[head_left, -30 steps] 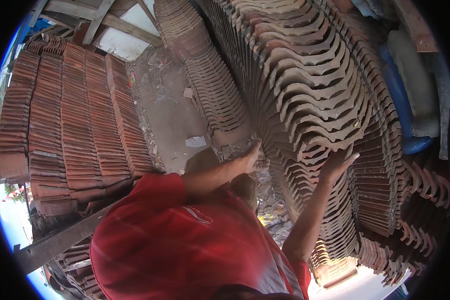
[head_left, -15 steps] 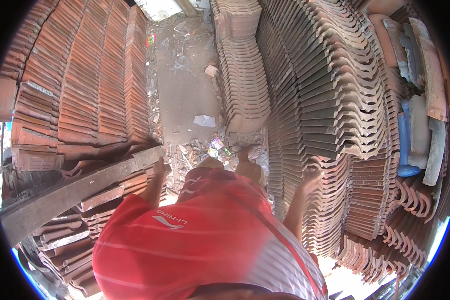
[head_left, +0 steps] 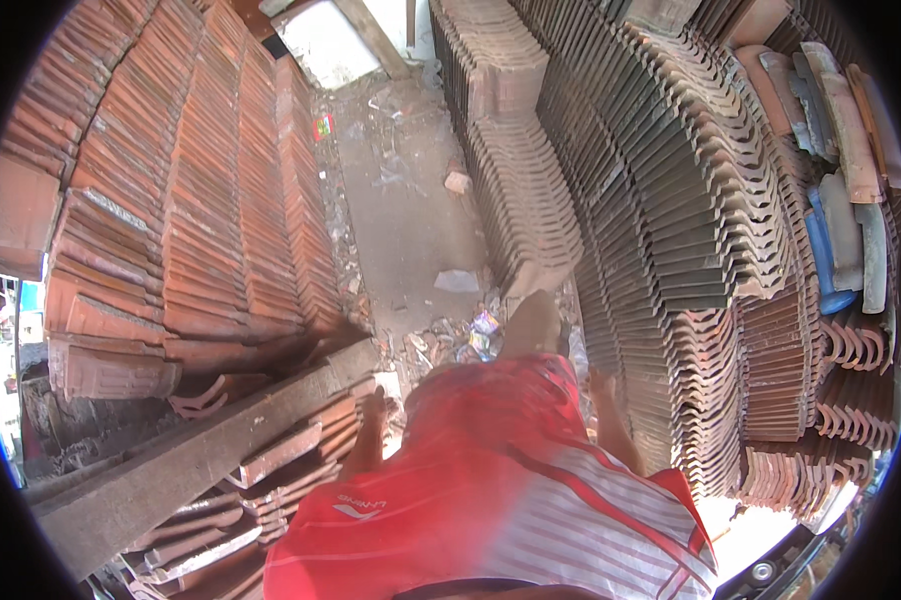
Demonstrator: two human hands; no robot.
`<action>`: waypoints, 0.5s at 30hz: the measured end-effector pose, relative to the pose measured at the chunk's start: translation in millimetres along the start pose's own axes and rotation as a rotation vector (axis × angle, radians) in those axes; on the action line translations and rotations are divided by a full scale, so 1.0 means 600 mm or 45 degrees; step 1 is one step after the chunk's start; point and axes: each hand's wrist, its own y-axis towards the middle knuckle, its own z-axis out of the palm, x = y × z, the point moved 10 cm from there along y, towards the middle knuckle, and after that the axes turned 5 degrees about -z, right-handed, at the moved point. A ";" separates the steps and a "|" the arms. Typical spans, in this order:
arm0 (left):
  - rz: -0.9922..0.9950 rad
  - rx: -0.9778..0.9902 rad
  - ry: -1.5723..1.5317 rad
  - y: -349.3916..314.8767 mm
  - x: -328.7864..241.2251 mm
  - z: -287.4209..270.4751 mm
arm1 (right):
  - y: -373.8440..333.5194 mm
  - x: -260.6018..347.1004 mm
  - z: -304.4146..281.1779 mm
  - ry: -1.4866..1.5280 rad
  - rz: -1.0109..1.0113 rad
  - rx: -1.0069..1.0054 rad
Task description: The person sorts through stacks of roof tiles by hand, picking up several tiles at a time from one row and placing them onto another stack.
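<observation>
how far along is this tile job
Done: long neat rows of roof tiles stand in the left stacks and the right stacks. In hand: no tile clearly held; the left hand is by the loose tiles under the wooden beam, the right hand at the right stacks, both blurred. Left: those loose tiles and the shards on the ground.

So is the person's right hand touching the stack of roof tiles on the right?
Cannot tell. In the head view the right hand sits close against the stacked tiles, but it is blurred and partly behind the red shirt, so neither contact nor gap shows.
</observation>
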 end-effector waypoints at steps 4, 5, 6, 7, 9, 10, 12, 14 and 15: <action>0.265 -0.060 -0.068 0.049 -0.151 -0.036 | -0.010 0.008 0.085 0.081 0.060 0.129; 0.295 -0.007 -0.057 0.045 -0.186 0.017 | -0.009 0.018 0.073 0.011 0.086 0.093; 0.329 0.033 -0.032 0.039 -0.219 0.051 | -0.007 0.006 0.071 -0.055 0.124 0.083; 0.353 0.072 -0.010 0.032 -0.254 0.080 | 0.010 0.015 0.082 -0.050 0.135 0.086; 0.333 0.227 -0.015 0.022 -0.315 0.152 | 0.031 0.004 0.105 -0.269 0.166 0.145; 0.300 0.478 -0.059 0.030 -0.354 0.193 | 0.070 0.003 0.127 -0.254 -0.006 0.050; 0.348 0.539 0.305 0.034 -0.412 0.271 | 0.142 0.041 0.164 -0.616 -0.348 0.068; 0.528 0.222 0.787 0.031 -0.500 0.225 | 0.126 0.176 0.275 -1.322 -0.877 0.294; 0.637 0.154 0.838 0.053 -0.550 0.172 | 0.145 0.217 0.319 -0.840 -0.611 0.419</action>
